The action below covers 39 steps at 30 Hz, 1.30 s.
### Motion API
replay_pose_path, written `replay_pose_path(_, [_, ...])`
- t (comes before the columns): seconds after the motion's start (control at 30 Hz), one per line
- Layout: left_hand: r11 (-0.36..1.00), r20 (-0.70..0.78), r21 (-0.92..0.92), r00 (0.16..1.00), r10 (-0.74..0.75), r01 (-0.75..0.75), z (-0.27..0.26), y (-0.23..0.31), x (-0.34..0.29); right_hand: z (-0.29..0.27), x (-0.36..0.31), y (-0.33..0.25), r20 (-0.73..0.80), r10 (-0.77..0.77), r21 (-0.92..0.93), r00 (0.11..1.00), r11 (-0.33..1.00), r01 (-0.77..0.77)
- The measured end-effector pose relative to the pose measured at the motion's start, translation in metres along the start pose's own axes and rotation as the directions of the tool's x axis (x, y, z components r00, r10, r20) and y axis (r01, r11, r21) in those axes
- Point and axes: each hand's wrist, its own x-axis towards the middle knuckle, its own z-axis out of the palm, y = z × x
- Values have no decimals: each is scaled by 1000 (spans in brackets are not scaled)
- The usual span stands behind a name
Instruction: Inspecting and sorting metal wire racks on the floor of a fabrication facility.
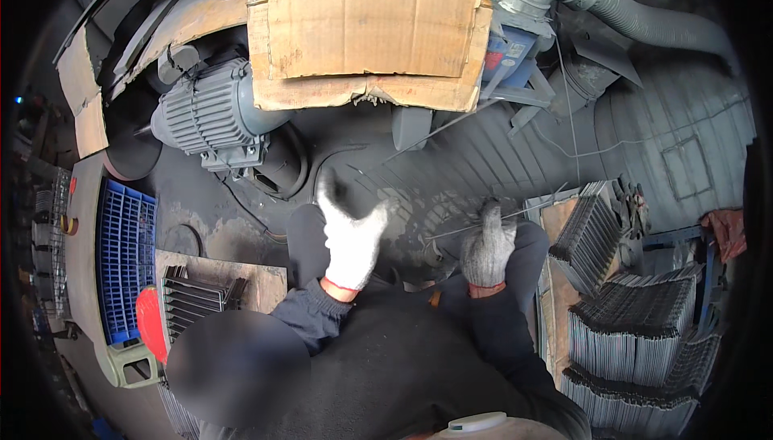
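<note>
My left hand (352, 247), in a white glove with darkened fingertips, is raised over my left knee. Its thumb and fingers are spread, with nothing between them. My right hand (487, 251) wears a greyer, dirtier glove and is near my right knee. Its fingers look closed, the upper one pointing forward, around a thin, pale metal strip (531, 209) that runs crosswise past the glove on both sides. Part of the grip is hidden behind the glove. Ahead of both hands, a sheet of brown cardboard (370, 21) covers the machine.
A grey electric motor (205, 110) sits ahead left. Stacked thin metal plates (632, 311) stand at right; others (193, 303) are at left beside a blue plastic crate (127, 259). A ribbed duct (660, 25) curves at upper right. A blurred patch hides the lower left.
</note>
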Motion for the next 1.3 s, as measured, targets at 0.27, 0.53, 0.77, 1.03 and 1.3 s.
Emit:
replay_pose_path(0.27, [583,346,-520,779,-523,623,11,-36,-7,-23,-1,11,-91,19,-57,996,998,-24])
replay_pose_path(0.53, [706,568,-185,661,-491,684,28,-73,4,-42,48,-26,12,380,-675,925,685,-273])
replay_pose_path(0.77, [442,732,-187,424,-533,877,63,-60,38,-47,79,-27,-49,284,-576,958,776,-259])
replay_pose_path(1.03, [416,614,-189,438,-657,890,-5,-110,52,-2,81,50,42,416,-702,909,659,-269])
replay_pose_path(1.3, [548,746,33,344,-570,836,69,-62,50,-31,81,-24,-154,249,-562,956,774,-292])
